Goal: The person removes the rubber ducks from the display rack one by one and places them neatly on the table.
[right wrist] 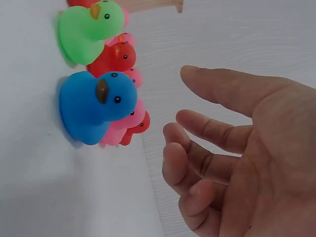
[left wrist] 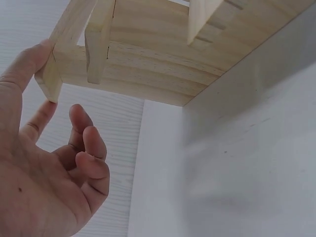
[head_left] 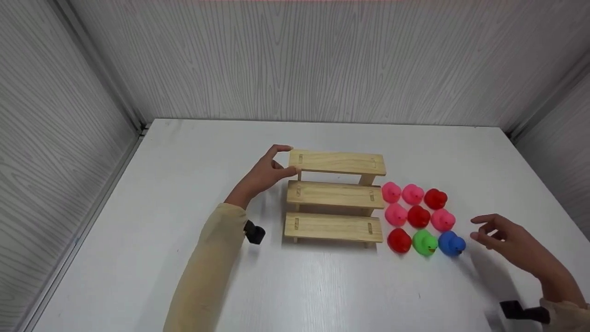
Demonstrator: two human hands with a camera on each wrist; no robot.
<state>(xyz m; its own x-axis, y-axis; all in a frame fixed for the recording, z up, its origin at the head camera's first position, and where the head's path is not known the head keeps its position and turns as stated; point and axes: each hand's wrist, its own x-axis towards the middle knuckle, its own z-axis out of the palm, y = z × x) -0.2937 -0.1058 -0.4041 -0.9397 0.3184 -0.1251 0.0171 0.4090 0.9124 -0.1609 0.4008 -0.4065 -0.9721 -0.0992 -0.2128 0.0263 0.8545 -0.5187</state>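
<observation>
A three-tier wooden stand [head_left: 334,193] stands near the middle of the table. My left hand [head_left: 267,173] pinches the left end of its top shelf between thumb and index finger; in the left wrist view the other fingers curl loosely below the wood [left wrist: 143,74]. Right of the stand, several rubber ducks sit in rows: pink, red, a green duck [head_left: 424,243] and a blue duck [head_left: 451,243]. My right hand [head_left: 511,242] hovers to the right of the blue duck [right wrist: 96,106], apart from it, its fingers loosely bent and holding nothing.
The white table [head_left: 322,286] is bounded by a grey wood-grain panel [head_left: 322,60] at the back and others at both sides. A pink duck [head_left: 391,192] sits close against the stand's right side.
</observation>
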